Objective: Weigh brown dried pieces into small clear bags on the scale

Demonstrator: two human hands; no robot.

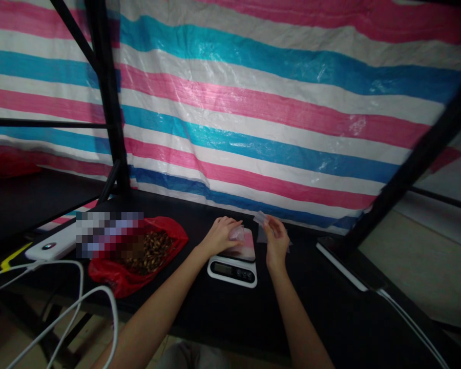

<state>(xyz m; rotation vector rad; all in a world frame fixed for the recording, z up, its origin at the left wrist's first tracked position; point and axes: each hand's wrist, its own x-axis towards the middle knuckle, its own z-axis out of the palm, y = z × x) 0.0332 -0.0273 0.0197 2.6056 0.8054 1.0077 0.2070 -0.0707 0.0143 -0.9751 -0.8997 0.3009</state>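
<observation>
From my remote view, the working area is a black table set against a striped sheet.

Hand state: I read the left hand as closed around a clear plastic packet, with thumb and fingers on opposite sides. The right hand pinches a clear plastic film between thumb and fingertips. I cannot tell how firmly either one grips.

Location: the packet is above the plate of the white scale, toward its far side. The film is just right of the scale, clear of the plate. To the left, a red bag lies open with small brown pieces inside.

Caution: I judge a false reading the likeliest fault, caused by the left hand bearing on the plate. I cannot confirm contact. The display is too dim for me to read.

Caution: thin film may slip or cling to the fingers if the pinch loosens.

Caution: a white cable loops near the left forearm. A sweep leftward could snag it, or tip the red bag's rim and spill pieces.
</observation>
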